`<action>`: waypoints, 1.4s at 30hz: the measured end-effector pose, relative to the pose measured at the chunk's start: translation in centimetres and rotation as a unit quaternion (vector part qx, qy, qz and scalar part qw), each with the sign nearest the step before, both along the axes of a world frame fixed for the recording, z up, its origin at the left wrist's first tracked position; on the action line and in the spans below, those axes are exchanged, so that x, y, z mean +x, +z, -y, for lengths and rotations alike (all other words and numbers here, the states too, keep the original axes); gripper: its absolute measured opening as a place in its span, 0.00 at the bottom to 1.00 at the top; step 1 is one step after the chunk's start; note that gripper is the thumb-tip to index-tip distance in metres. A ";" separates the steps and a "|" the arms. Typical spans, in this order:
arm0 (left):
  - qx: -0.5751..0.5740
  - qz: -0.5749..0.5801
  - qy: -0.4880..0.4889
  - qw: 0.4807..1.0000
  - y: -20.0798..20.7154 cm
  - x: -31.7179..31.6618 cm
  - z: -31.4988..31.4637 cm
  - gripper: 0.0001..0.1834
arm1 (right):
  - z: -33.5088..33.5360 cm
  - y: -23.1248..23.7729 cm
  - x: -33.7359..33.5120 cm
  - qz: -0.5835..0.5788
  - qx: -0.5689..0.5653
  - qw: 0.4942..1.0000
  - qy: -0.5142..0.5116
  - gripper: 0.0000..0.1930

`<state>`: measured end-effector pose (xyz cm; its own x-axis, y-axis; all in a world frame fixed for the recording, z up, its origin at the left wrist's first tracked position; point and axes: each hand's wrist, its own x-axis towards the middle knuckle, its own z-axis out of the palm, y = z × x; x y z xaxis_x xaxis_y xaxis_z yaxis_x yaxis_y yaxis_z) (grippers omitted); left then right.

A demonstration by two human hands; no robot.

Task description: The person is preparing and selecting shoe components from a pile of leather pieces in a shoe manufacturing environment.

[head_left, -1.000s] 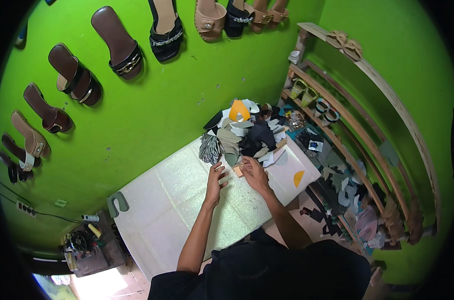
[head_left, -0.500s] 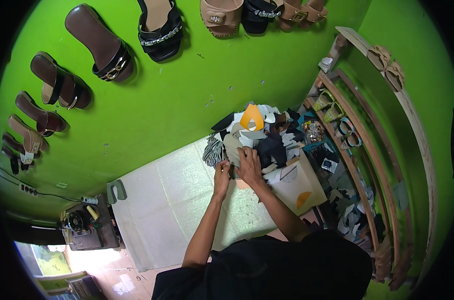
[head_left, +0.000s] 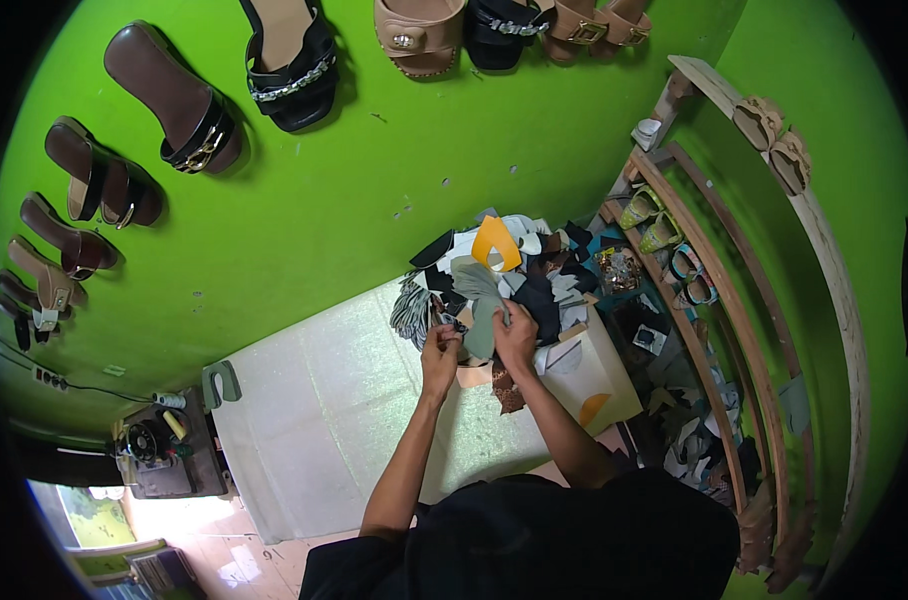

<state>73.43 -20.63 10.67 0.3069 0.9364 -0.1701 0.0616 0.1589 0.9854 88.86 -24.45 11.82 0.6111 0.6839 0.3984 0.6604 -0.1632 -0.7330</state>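
My right hand is closed on the edge of a limp grey-green scrap, raised a little over a heap of cut material pieces. My left hand is at the heap's near left edge, fingers bent together; whatever they may hold is too small to make out. Beside it lies a bundle of grey striped strips. On top of the heap rests an orange piece with a cut-out. Below my right hand, a brown patterned scrap hangs over the pale table covering.
A cream box stands right of the heap. Farther right, a wooden rack holds sandals, with more scraps beneath. Sandals hang along the green wall. A grey-green sole-shaped piece lies at the table's far left corner, near a dark machine.
My right hand has closed on the grey-green scrap and pulled it up and toward me. The brown patterned scrap now shows below. My left hand has barely moved; the whole view has shifted slightly.
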 end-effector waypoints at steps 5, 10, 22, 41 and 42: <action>-0.004 0.004 -0.021 1.000 1.2 1.8 0.8 0.13 | 2.1 -2.2 4.2 -0.397 0.082 0.913 -0.030 0.11; -0.010 0.011 -0.038 0.999 0.1 1.9 1.3 0.12 | 4.2 -2.3 5.2 -0.527 0.024 0.849 -0.024 0.11; 0.125 0.036 0.098 0.987 6.7 1.8 1.1 0.14 | 3.8 2.3 6.1 -0.534 0.089 0.829 0.140 0.12; 0.425 -0.329 0.015 0.843 3.0 2.9 -0.6 0.16 | 3.9 0.8 5.6 0.054 0.034 0.998 -0.012 0.05; 0.426 -0.329 0.016 0.843 3.0 2.8 -0.7 0.16 | 3.9 1.2 5.5 0.035 0.038 0.999 -0.002 0.05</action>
<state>76.24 -19.96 13.68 0.3811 0.8105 0.4447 0.6477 -0.5773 0.4972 94.36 -28.38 13.06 0.5829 0.6468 0.4919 0.7104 -0.1117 -0.6949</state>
